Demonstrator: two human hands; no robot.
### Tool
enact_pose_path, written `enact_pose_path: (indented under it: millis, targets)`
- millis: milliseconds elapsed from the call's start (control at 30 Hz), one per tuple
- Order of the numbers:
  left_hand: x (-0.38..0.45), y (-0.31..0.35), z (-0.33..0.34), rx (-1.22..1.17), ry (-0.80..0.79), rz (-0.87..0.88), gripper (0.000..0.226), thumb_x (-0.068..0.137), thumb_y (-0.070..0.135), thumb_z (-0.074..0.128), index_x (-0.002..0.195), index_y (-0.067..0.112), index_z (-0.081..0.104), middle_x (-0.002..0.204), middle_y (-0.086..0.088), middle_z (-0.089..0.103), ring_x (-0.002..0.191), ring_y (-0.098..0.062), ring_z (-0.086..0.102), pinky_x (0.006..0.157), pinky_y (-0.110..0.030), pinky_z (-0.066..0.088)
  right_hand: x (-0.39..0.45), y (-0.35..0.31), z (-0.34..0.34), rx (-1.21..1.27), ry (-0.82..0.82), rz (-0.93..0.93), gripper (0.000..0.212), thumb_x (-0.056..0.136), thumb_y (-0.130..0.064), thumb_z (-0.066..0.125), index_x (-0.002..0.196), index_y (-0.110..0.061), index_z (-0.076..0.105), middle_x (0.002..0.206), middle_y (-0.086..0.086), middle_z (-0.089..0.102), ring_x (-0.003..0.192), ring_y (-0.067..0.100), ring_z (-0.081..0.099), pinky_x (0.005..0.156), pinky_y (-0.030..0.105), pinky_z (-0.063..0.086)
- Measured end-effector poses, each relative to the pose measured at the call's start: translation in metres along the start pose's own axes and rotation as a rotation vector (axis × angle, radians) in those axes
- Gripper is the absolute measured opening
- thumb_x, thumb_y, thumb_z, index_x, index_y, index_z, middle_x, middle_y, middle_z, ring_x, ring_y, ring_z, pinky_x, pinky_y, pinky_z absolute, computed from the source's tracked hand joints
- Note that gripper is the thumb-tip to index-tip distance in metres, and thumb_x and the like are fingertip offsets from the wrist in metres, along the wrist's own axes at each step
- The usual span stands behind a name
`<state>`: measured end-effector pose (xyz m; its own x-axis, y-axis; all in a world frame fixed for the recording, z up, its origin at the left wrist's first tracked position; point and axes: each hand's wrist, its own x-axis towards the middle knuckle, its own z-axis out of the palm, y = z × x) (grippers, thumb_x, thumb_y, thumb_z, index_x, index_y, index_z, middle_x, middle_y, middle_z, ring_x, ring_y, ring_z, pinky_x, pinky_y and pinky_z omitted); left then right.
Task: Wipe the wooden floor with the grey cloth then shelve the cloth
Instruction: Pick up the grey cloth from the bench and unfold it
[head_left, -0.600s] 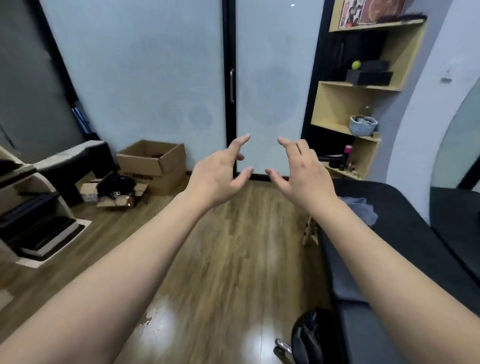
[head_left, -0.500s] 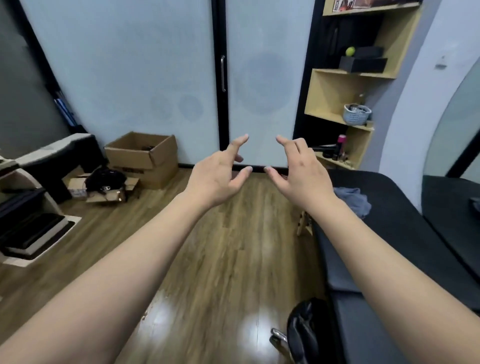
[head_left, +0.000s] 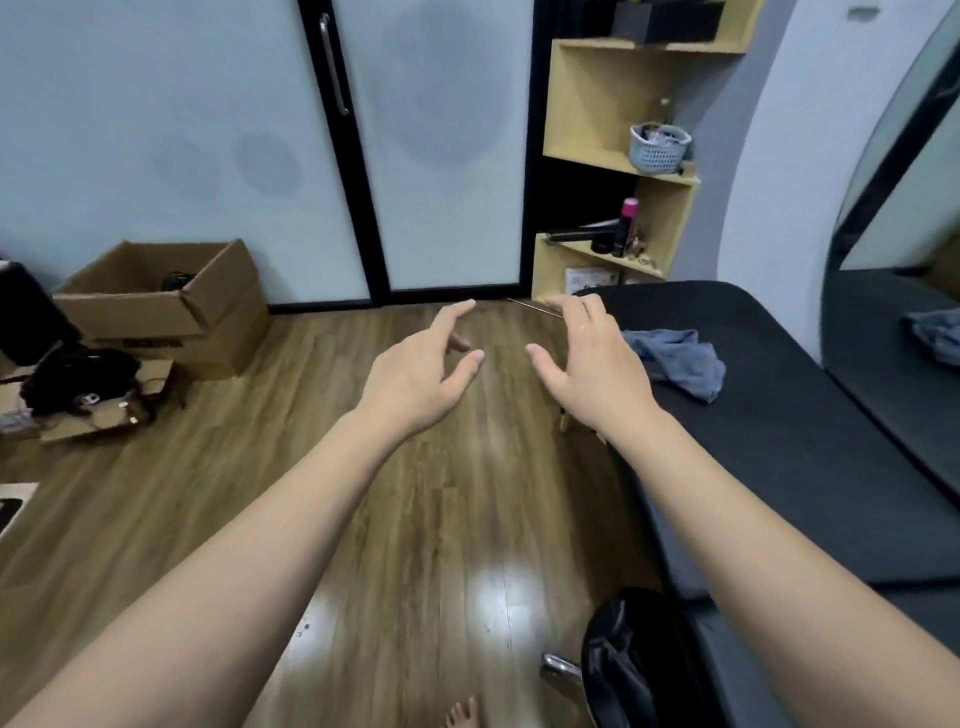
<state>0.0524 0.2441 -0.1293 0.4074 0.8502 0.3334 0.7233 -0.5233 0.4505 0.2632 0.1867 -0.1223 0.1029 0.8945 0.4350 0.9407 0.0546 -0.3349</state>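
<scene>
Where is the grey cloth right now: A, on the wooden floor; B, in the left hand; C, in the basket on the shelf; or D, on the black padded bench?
D: the grey cloth lies crumpled on the black padded bench, just past the empty right hand.

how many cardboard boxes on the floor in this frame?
2. An open cardboard box stands by the glass door at left; a flattened box lies in front of it under black gear. More may sit beyond the left edge.

Empty hands (head_left: 498, 369) hover near grey cloth (head_left: 680, 364)
</scene>
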Motion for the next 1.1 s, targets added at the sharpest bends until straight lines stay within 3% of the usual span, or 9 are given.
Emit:
enact_pose_path:
  millis: [167, 333, 567, 833, 1100]
  targets:
    - [0.066, -0.033, 0.023, -0.038, -0.095, 0.043, 0.053, 0.096, 0.051, 0.05, 0.145, 0.046, 0.029, 0.113, 0.026, 0.065, 0.065, 0.017, 0.049, 0.068, -0.031, 0.042, 0.04, 0.018, 0.033, 0.03, -0.038, 0.116, 0.053, 0.096, -0.042, 0.057, 0.142, -0.018, 0.045, 0.133, 0.005, 0.045, 0.112, 0.028, 0.054, 0.08, 0.046, 0.053]
    - [0.107, -0.035, 0.054, -0.058, -0.174, 0.108, 0.053, 0.097, 0.05, 0.05, 0.146, 0.046, 0.029, 0.114, 0.024, 0.065, 0.065, 0.014, 0.048, 0.07, -0.031, 0.042, 0.056, 0.048, 0.047, 0.025, -0.067, 0.226, 0.052, 0.097, -0.041, 0.057, 0.142, -0.019, 0.044, 0.133, 0.004, 0.045, 0.118, 0.027, 0.052, 0.084, 0.047, 0.053]
    - [0.162, -0.023, 0.109, -0.09, -0.284, 0.192, 0.055, 0.097, 0.049, 0.051, 0.147, 0.044, 0.028, 0.113, 0.021, 0.065, 0.09, -0.007, 0.062, 0.08, -0.039, 0.054, 0.074, 0.108, 0.063, 0.008, -0.057, 0.375, 0.049, 0.096, -0.041, 0.058, 0.138, -0.021, 0.045, 0.132, 0.004, 0.047, 0.12, 0.028, 0.052, 0.085, 0.046, 0.053]
    - [0.242, -0.016, 0.203, -0.116, -0.422, 0.232, 0.057, 0.096, 0.047, 0.054, 0.146, 0.045, 0.027, 0.114, 0.02, 0.064, 0.102, -0.009, 0.064, 0.083, -0.042, 0.056, 0.1, 0.211, 0.109, 0.055, -0.119, 0.604, 0.045, 0.097, -0.041, 0.059, 0.135, -0.021, 0.047, 0.131, 0.002, 0.048, 0.119, 0.025, 0.053, 0.085, 0.043, 0.052]
    - [0.333, -0.004, 0.309, -0.099, -0.577, 0.222, 0.054, 0.095, 0.042, 0.055, 0.144, 0.041, 0.034, 0.112, 0.019, 0.063, 0.097, -0.01, 0.063, 0.086, -0.038, 0.052, 0.151, 0.318, 0.159, 0.116, -0.212, 0.699, 0.04, 0.095, -0.039, 0.061, 0.13, -0.022, 0.049, 0.129, -0.001, 0.052, 0.116, 0.022, 0.055, 0.088, 0.047, 0.052]
